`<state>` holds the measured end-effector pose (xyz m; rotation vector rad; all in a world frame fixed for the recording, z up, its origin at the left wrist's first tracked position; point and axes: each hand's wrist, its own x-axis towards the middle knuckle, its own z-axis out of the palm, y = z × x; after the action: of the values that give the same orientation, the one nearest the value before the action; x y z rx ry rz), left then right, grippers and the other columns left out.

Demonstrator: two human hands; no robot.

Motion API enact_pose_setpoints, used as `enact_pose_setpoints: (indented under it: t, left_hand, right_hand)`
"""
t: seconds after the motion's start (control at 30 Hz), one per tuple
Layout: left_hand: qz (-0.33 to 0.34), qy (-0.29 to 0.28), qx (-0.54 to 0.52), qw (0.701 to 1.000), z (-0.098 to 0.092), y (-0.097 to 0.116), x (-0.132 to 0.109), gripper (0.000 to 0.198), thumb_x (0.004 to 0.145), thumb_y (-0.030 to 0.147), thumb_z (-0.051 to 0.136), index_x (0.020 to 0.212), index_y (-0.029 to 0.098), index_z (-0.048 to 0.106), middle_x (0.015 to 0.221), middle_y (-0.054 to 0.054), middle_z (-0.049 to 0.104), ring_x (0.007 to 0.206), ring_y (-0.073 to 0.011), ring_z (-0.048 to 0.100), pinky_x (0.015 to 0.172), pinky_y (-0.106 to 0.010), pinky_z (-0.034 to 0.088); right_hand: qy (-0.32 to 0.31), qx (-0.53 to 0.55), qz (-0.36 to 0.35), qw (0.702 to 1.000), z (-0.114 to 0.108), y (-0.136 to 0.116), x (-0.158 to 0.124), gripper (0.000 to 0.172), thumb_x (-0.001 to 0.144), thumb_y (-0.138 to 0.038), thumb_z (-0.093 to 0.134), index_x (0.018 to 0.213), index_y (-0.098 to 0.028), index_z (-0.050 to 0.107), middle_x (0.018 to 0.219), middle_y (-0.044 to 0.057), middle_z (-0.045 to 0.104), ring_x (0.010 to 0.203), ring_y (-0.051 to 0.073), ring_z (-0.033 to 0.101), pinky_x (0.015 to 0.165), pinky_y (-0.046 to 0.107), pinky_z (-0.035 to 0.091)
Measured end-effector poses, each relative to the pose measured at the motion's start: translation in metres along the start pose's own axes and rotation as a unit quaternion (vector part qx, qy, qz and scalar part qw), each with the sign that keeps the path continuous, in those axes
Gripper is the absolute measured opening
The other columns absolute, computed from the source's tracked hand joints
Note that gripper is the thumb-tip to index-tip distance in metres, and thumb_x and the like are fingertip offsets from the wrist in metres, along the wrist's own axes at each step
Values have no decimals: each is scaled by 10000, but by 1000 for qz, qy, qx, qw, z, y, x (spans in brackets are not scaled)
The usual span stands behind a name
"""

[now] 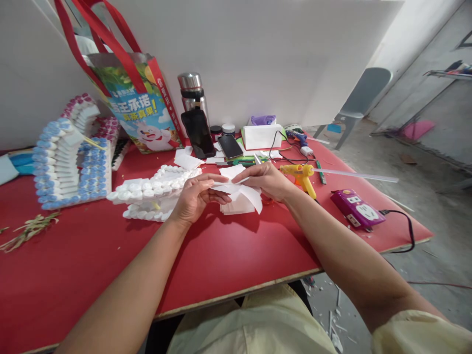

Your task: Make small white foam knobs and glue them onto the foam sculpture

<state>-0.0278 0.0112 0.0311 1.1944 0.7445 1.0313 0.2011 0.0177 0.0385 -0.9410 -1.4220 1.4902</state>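
Note:
Between my two hands, above the red table (221, 265), is a thin white sheet of paper (252, 196), its right part curling down. My left hand (197, 196) pinches the sheet's left side between thumb and fingers. At its right side my right hand (265, 179) grips the same sheet, fingertips close to those of the left. Under the hands lies a stack of white paper sheets (238, 207), partly hidden. Just left of my left hand sits a white piece built from rows of small rolled rounds (147, 189).
A yellow glue gun (303, 178) with a long clear stick lies to the right, near a purple power socket (357, 210). Behind stand a phone (198, 132), a steel flask (191, 91) and a bag (142, 108). Blue-and-white rolled pieces (70, 164) are at the left.

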Motion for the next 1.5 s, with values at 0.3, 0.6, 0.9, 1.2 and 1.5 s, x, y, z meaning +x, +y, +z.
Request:
enact_pose_setpoints:
  t: [0.3,0.6,0.9,1.2,1.5]
  left_hand:
    - [-2,34,125,992,-2,2,4,390,806,364,787,1097,112,722,665,-65,745,599,-223,741,596,-306,601]
    - [22,9,158,987,2,5,1,385,837,378,762,1107,106,727,604,-49,721,545,-203,714,544,-285,579]
    - [21,29,108,994,-7,-2,5,302,799,329,810,1031,138,778,617,-44,716,554,-170,698,550,-257,561]
    - [-26,33,35,998,-12,-2,7,211,788,300,821,920,138,788,744,-65,745,631,-135,696,604,-220,538]
    - [-18,-82,110,990,-1,12,-4,177,833,286,770,938,145,753,696,-29,696,512,-104,611,493,-214,451]
  right_hand:
    - [0,-89,-17,996,-17,-9,-5,192,752,-237,690,878,-175,822,743,32,743,632,138,612,562,249,458]
    - [-47,-134,35,989,-10,-10,-6,381,779,-400,798,1102,-200,784,953,67,772,804,190,686,626,264,505]
    - [-34,-118,8,992,-8,0,-2,331,768,-250,756,1092,-210,813,963,38,795,784,169,689,664,264,538]
    - [-22,-268,-96,958,-3,0,-5,292,827,-235,691,1091,-202,810,1022,50,787,882,187,696,730,277,536]
    - [-127,5,69,989,6,-18,-13,485,928,-544,647,1192,-139,684,1079,138,752,928,200,727,812,316,585]
